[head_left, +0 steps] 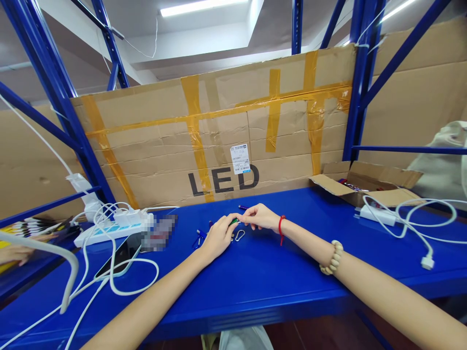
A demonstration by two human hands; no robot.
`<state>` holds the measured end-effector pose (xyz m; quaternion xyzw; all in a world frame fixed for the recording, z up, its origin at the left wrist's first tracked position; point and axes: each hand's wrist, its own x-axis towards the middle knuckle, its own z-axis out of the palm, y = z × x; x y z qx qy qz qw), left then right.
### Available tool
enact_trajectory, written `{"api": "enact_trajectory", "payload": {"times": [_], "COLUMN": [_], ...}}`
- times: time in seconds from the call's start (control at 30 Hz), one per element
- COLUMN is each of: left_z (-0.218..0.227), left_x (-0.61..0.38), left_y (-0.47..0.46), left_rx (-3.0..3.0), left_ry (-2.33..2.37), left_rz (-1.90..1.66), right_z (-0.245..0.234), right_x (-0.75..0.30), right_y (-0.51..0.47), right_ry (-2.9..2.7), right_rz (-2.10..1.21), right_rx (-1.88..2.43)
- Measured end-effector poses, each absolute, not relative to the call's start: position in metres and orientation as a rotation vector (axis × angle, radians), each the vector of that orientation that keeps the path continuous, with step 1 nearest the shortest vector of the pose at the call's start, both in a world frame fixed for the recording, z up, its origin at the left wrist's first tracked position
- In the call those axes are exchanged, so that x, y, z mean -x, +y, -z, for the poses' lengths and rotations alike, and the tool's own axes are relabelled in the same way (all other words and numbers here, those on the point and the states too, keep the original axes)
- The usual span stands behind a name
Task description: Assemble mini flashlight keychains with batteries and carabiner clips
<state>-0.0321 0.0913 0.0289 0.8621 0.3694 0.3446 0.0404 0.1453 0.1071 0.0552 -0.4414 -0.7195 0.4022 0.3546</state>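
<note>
Grip narrow on L hand point(220, 235), holding sm. green item point(233, 221); R hand point(261, 217) at its end, can't tell if pinching.

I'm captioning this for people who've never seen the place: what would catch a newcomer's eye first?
Probably the large cardboard sheet behind the blue tabletop, with its bold black LED lettering. Next, the left hand holding a small green item near the tabletop's middle, close to the right hand with a red bracelet at its wrist. White cables loop over the tabletop's left side.
</note>
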Motion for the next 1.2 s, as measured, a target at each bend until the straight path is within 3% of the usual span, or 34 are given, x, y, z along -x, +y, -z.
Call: {"api": "enact_trajectory", "payload": {"times": [0.5,1.2], "left_z": [-0.0291,-0.0325], "left_x": [0.0303,0.0258], "left_y": [0.0934,0.0912], "left_rx": [-2.674,-2.561], "left_ry": [1.097,1.144], "left_rz": [-1.169,-1.168], "right_z": [-0.0604,-0.0517], "right_x": [-0.1442,-0.1433], "right_y": [0.1038,0.1122], "right_ry": [-1.786,-1.78], "right_rz": [-1.145,-0.989], "right_rx": [1.131,0.98]}}
